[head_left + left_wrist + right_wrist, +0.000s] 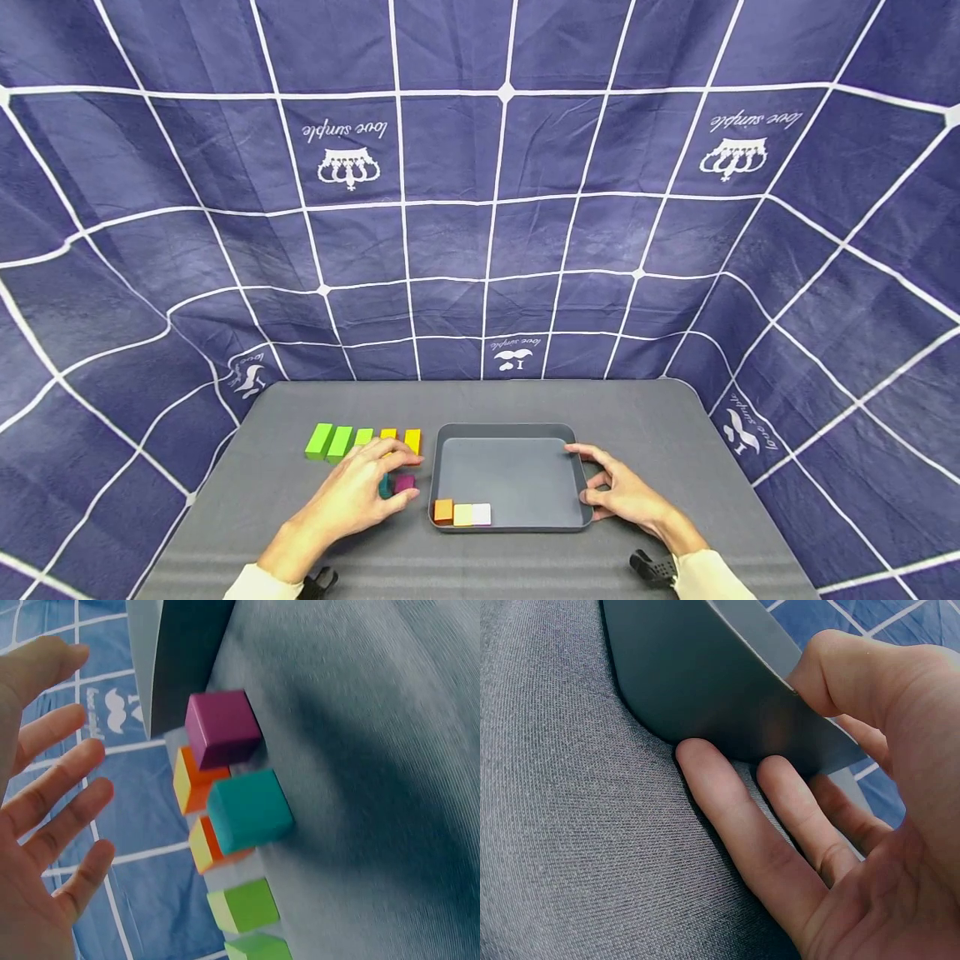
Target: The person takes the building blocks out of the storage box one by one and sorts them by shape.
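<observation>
My left hand (360, 485), fingers spread and relaxed, hovers above a teal cube (251, 814) and a purple cube (223, 731); a gap separates it from both in the left wrist view. On the right, my other hand (622, 493) grips the side of a shallow grey tray (510, 527). Its thumb lies over the rim while the fingertips (697, 754) press the outer wall near its base. Inside the tray's near left corner sit an orange cube (444, 512), a yellow cube (462, 515) and a whitish cube (482, 514) in a row.
Behind the left hand, green blocks (319, 441) and yellow-orange blocks (412, 441) form a row on the grey table (622, 408). A blue cloth (450, 242) with white grid lines encloses the back and sides.
</observation>
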Motion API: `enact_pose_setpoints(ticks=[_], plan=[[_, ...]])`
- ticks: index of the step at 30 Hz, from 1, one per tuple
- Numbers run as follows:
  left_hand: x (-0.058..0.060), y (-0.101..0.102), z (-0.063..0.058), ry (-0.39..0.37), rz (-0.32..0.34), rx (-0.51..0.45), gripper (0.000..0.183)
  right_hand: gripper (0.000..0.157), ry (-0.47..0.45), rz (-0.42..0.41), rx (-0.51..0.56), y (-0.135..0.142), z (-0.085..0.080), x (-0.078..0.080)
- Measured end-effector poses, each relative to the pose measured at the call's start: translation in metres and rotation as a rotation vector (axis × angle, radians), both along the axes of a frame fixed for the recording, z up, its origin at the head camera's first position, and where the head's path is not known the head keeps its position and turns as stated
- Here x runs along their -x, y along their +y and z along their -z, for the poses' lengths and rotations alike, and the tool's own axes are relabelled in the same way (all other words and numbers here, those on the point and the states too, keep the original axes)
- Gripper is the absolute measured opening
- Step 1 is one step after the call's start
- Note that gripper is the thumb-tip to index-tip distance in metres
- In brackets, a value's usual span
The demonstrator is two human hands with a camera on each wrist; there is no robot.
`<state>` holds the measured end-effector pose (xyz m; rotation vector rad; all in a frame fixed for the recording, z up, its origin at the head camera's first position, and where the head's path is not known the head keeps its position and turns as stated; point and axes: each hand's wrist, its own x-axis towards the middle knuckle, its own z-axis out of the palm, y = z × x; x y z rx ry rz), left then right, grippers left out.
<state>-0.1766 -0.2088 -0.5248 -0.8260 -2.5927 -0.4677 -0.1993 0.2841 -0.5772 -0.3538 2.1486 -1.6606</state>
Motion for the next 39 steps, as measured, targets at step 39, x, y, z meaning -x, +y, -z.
enact_pose_setpoints(ticks=[39], plan=[[0.014,0.045,0.008,-0.152,0.218,0.17,0.037,0.087,-0.008,-0.005,0.008,0.002,0.002,0.004]])
